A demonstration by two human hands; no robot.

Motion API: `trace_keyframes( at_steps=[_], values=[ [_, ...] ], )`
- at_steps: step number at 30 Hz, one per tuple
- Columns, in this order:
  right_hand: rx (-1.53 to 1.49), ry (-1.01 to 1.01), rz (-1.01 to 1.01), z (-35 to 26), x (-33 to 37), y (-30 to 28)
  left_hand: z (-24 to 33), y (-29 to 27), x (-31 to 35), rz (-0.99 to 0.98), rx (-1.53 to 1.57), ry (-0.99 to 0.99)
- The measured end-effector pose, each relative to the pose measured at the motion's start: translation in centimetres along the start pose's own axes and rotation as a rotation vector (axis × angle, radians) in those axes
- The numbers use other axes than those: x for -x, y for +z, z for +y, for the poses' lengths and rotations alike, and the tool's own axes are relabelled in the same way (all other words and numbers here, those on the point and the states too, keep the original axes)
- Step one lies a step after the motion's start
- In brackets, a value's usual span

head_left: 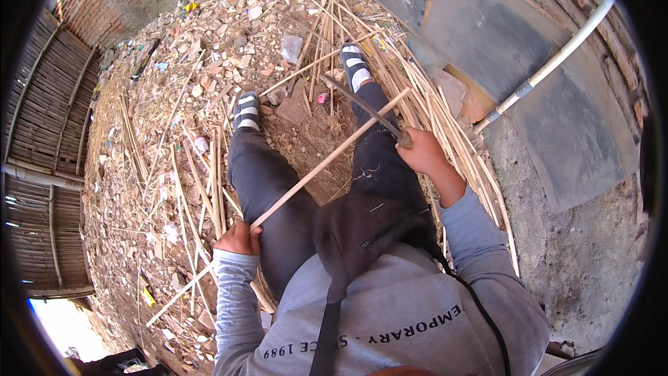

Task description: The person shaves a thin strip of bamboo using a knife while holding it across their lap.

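Note:
A long pale bamboo strip (330,158) runs slantwise across my lap, from the lower left up to the right. My left hand (239,239) is closed around it near my left thigh, and part of the strip sticks out behind the hand. In my right hand (422,151) is the handle of a long dark-bladed knife (362,104), fingers wrapped around it. The blade points up and to the left and crosses the strip near its far end; whether they touch I cannot tell.
Loose bamboo strips (445,115) lie along my right leg, with more strips (216,188) beside my left leg. Rubble and brick pieces (209,63) cover the ground. A pale pole (550,66) leans at the right wall by dark panels (487,42). A woven bamboo wall (49,97) stands left.

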State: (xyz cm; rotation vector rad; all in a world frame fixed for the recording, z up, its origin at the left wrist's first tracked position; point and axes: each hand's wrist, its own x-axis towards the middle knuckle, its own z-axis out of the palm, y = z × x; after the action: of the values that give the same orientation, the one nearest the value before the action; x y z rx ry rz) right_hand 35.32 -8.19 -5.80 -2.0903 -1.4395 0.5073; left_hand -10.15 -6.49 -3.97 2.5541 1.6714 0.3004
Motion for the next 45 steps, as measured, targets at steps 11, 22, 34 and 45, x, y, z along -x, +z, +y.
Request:
trace_keyframes(
  at_steps=[11, 22, 34, 45],
  values=[
    [-0.030, -0.006, 0.016, -0.1, 0.0, 0.9, 0.8, -1.3, 0.3, -0.074, 0.080, -0.067],
    [0.185, -0.094, -0.094, -1.5, 0.8, 0.3, 1.0, -1.8, 0.5, -0.006, 0.080, -0.062],
    [0.108, -0.198, -0.153, -5.3, -0.2, 3.4, 2.6, -1.2, 0.5, 0.080, -0.007, -0.183],
    [0.031, -0.177, -0.193, -5.4, -1.6, 4.9, 1.6, 1.8, 0.0, 0.204, -0.059, -0.075]
  ],
)
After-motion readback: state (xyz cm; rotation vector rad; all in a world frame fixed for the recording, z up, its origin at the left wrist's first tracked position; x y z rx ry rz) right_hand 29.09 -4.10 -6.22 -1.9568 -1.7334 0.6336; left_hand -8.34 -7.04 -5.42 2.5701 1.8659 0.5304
